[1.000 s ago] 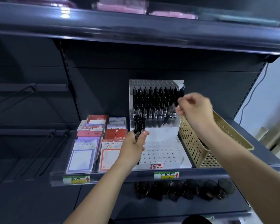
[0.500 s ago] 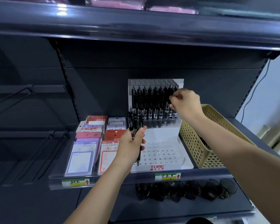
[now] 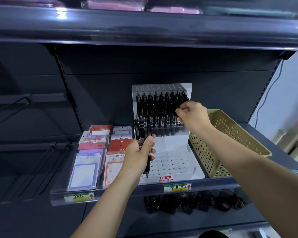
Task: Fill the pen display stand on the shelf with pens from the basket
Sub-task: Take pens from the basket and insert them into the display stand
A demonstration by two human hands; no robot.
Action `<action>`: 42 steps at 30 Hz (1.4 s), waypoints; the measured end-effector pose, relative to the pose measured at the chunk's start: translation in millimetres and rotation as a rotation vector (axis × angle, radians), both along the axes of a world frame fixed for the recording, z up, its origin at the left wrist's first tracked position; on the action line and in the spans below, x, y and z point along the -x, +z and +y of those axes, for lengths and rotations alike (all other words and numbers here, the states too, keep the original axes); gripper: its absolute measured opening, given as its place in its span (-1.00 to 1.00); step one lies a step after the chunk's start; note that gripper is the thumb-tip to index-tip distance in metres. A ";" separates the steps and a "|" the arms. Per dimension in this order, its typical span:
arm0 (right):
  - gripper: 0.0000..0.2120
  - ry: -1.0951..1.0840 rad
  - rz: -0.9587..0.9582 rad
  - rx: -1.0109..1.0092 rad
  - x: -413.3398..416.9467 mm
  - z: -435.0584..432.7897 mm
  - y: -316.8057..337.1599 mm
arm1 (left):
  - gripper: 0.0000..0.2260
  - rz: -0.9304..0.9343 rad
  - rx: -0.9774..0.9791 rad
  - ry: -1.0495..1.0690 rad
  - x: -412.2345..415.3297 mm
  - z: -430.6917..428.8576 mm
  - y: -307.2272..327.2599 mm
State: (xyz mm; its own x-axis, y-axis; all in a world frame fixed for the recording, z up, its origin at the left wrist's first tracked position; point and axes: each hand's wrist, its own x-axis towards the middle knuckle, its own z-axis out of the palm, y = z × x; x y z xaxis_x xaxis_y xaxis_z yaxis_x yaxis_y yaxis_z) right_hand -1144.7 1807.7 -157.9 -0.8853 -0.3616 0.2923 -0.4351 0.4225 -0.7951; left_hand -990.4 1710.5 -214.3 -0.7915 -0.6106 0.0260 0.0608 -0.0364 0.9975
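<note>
Shelf lip (image 3: 127, 193): two green-and-yellow price tags (image 3: 177, 187), one directly below the front of the pen display stand (image 3: 165, 178).
Dark round items (image 3: 196, 201): a row one level below the stand, too dim to name.
Left hand (image 3: 139, 155): in front of the stand's left edge, fingers and thumb wrapped round a bundle of black pens (image 3: 142, 131), held upright with tips down.
Front tier (image 3: 172, 164): white, with rows of open holes showing.
Sticky-note packs (image 3: 93, 160): overlapping rows just left of the stand.
Basket (image 3: 230, 134): tan and perforated, close against the stand's right side, its contents hidden.
Right hand (image 3: 191, 115): at the right end of the stand's middle tier, thumb and fingertips pinching one black pen (image 3: 177, 111).
Standing pens (image 3: 155, 109): black, upright, packed across the middle tier.
Top tier (image 3: 158, 87): a holed strip at the stand's back.
Upper shelf (image 3: 144, 28): dark, overhanging the stand, with pink packs (image 3: 117, 3) on it.
</note>
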 end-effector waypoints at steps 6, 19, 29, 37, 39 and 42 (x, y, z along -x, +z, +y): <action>-0.98 -0.014 -0.031 0.193 -34.6 14.9 -0.6 | -0.84 -0.001 0.002 -0.027 -0.3 6.6 2.9; -0.91 0.422 -0.500 0.154 -62.4 28.5 -31.3 | -0.80 -0.028 0.050 -0.097 7.5 21.5 -2.4; -0.87 0.013 -0.150 0.238 -16.4 41.7 19.6 | -0.78 -0.055 0.127 0.050 10.0 -4.9 -0.6; -0.82 -0.098 0.080 0.187 2.5 23.6 28.3 | -0.67 -0.082 0.182 0.057 7.9 -3.8 -3.7; -0.82 -0.100 0.106 0.146 3.4 20.2 24.7 | -0.70 -0.099 0.178 0.047 6.4 -3.6 -3.0; -0.82 -0.085 0.098 0.101 6.3 15.6 18.0 | -0.69 -0.115 0.120 0.023 5.6 -6.6 -2.6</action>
State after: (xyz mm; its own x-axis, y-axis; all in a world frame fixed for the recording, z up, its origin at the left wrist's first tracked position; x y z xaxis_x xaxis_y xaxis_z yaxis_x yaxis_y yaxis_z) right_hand -1151.1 1823.3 -139.8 -0.8769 -0.2513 0.4099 -0.4789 0.3807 -0.7910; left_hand -996.0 1703.9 -216.9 -0.7794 -0.6264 0.0097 -0.0547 0.0834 0.9950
